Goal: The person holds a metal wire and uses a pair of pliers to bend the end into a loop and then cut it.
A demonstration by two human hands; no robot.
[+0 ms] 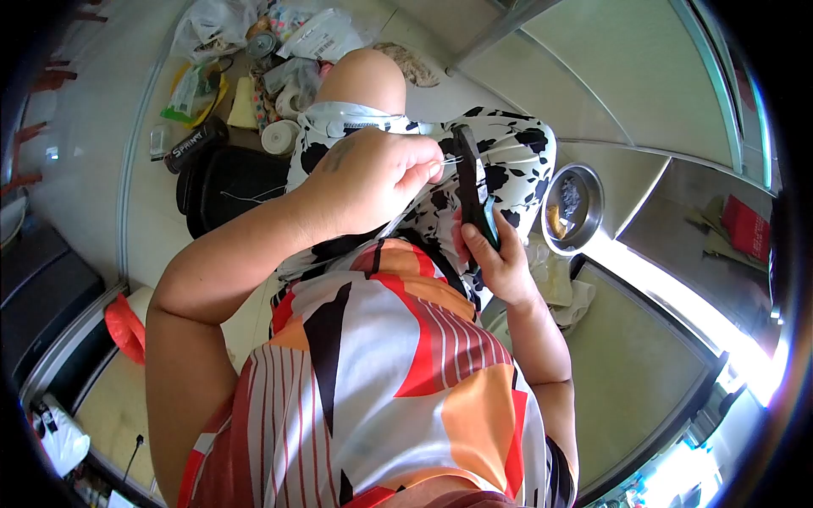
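Observation:
My left hand (377, 173) is closed in a pinch, with thin silvery wire (451, 161) sticking out past the fingertips. Over my lap, my right hand (500, 254) grips a pair of pliers (470, 173) by the dark and teal handles. The dark metal jaws point up and away from me, and the wire ends reach their left side. Whether the jaws bite on the wire I cannot tell. Below both hands lie black-and-white flowered trousers (517, 140). A clear plastic wrapper (347, 117) rests across the left knee.
A black container (241, 182) with thin wires across it stands left of my leg. Beyond it are a dark bottle (196, 144), a white roll (279, 137) and plastic bags (216, 30). To the right, a metal bowl (598, 203) holds shiny scraps and something yellowish. Cabinet panels (601, 59) stand ahead.

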